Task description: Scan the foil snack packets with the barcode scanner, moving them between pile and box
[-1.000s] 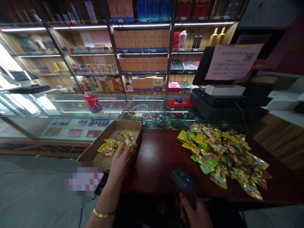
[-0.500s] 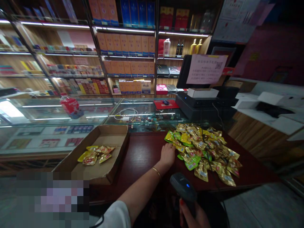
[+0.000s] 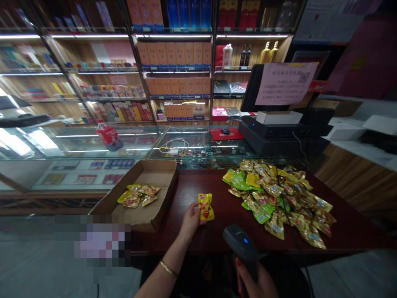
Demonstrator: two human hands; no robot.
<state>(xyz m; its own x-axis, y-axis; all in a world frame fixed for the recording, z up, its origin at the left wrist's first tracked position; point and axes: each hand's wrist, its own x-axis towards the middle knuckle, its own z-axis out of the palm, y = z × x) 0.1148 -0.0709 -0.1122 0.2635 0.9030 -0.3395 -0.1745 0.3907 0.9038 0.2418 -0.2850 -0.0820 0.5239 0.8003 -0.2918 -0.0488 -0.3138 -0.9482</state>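
Observation:
My left hand (image 3: pixel 190 223), with a gold bangle at the wrist, grips a small yellow snack packet (image 3: pixel 206 207) by its left edge, over the dark red tabletop (image 3: pixel 192 182). Lower right, my right hand (image 3: pixel 256 281) is wrapped around the handle of a black barcode scanner (image 3: pixel 238 242) with a lit blue light. To the right lies a heap of gold, yellow and green snack packets (image 3: pixel 276 190). On the left, a shallow cardboard box (image 3: pixel 167 182) holds several gold and yellow packets (image 3: pixel 139 195).
Behind the table runs a glass display counter (image 3: pixel 139 142) bearing a red-labelled bottle (image 3: pixel 108 135), a white cable (image 3: pixel 173 145) and a mouse on a red mat (image 3: pixel 225 133). A monitor (image 3: pixel 252 89) with a paper sign stands back right. A thin black cable (image 3: pixel 288 219) crosses the heap.
My left hand has moved left from the heap's edge, now with a yellow packet in its fingers. My right hand keeps hold of the scanner. The view has shifted slightly left.

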